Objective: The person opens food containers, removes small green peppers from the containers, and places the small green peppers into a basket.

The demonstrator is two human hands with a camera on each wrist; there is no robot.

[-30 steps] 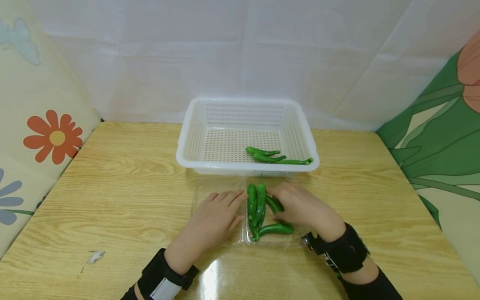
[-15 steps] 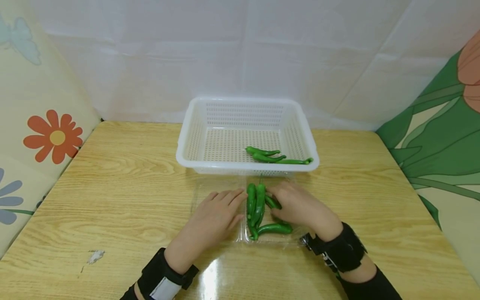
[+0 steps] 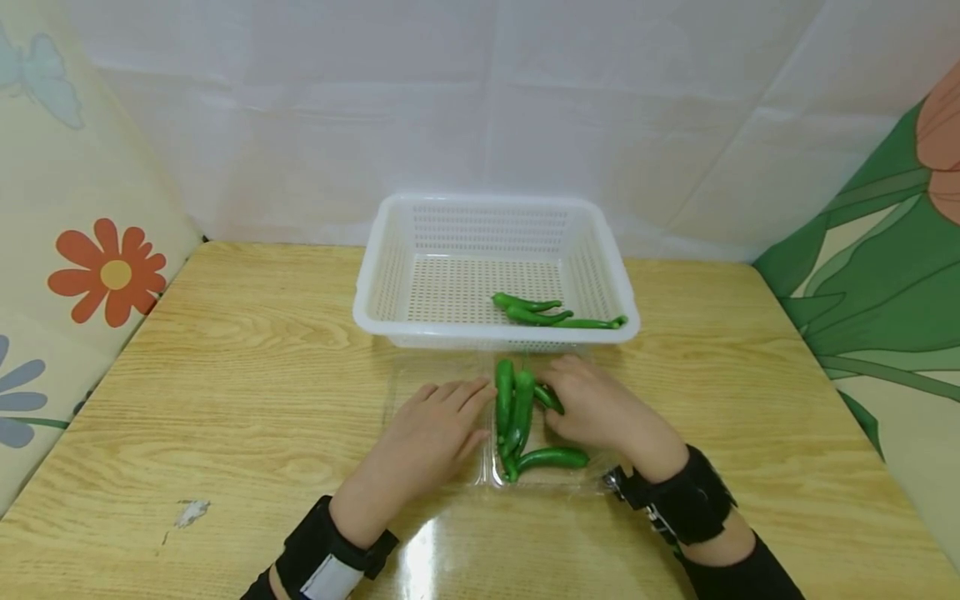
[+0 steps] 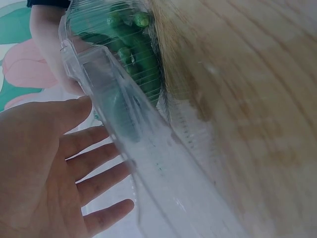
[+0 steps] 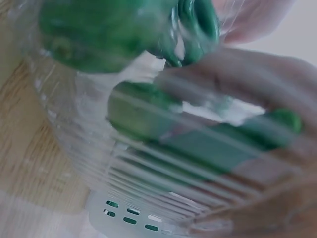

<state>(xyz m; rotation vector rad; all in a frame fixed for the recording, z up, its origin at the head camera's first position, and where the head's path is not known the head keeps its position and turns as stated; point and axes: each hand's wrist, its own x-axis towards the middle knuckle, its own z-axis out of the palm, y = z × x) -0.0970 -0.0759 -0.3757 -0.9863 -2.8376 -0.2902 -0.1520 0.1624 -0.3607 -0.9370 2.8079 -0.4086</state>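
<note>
Green peppers (image 3: 522, 408): slender, smooth and glossy, mid to dark green, several gently curved.
Peppers in the clear container (image 3: 408, 375): at least four, overlap hiding the exact number; two lie side by side along the fold, one bends along the near edge, one is in the right hand.
Peppers in the white basket (image 3: 495, 333): three visible, by its near wall, towards the right corner, thinner and lighter green.
Container: one, opened into two halves, peppers in the right half, between basket and the table's (image 3: 247, 375) near edge.
Basket: one, perforated, near the middle of the table's far edge.
Left hand (image 3: 431, 429): fingers extended and spread, gripping nothing, fingertips at the container's fold.
Right hand (image 3: 596, 408): fingers and thumb curled round one pepper.
</note>
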